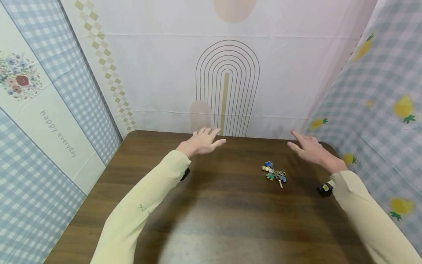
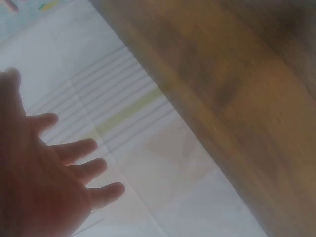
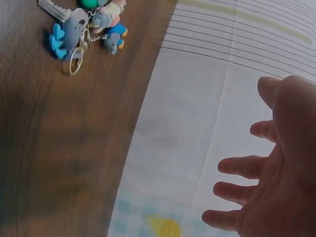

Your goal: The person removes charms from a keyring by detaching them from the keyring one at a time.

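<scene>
While keys (image 1: pixel 278 176) lie on the counter (image 1: pixel 211 209), nearer right hand (image 1: pixel 311 150) than left hand (image 1: pixel 202 142) | fingers (image 3: pixel 242 167) wide, empty | risk: pinching one charm (image 1: pixel 270 176) could let keys slip

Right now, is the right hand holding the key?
No, the key lies on the table, apart from the right hand, whose fingers hold nothing.

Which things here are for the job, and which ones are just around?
Probably for the job:
keyring with a key and little figures
left hand, holding nothing
right hand, holding nothing

Just around:
wooden table
white cloth with printed arches
checked cloth with yellow fruit
</scene>
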Tool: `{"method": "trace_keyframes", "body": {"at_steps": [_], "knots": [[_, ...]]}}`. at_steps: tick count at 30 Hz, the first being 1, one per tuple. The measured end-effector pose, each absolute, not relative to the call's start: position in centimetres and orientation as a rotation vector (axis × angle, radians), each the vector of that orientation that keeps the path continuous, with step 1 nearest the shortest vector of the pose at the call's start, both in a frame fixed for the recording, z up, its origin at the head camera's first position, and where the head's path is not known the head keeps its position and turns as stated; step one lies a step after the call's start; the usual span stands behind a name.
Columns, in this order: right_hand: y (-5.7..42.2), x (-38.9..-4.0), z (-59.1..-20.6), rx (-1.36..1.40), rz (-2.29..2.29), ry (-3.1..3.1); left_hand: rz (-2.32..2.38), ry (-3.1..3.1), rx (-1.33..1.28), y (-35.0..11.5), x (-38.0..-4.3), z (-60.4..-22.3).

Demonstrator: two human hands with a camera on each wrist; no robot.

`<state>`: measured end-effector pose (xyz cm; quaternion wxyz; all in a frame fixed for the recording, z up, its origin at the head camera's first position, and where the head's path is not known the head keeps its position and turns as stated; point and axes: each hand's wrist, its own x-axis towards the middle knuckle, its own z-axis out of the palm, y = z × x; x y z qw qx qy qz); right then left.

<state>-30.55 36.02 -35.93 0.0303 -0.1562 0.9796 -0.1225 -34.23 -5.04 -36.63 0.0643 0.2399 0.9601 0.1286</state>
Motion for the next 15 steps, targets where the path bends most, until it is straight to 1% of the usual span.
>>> {"method": "trace_keyframes", "body": {"at_steps": [10,15], "knots": [[35.0,-28.3,-37.0,-0.491,-0.462,3.034,0.447,2.852,0.785,-2.8,-33.1,-37.6],[34.8,-27.5,-38.0,-0.430,-0.496,3.018,0.496,2.817,0.827,-1.6,-32.4,-38.0]]}}
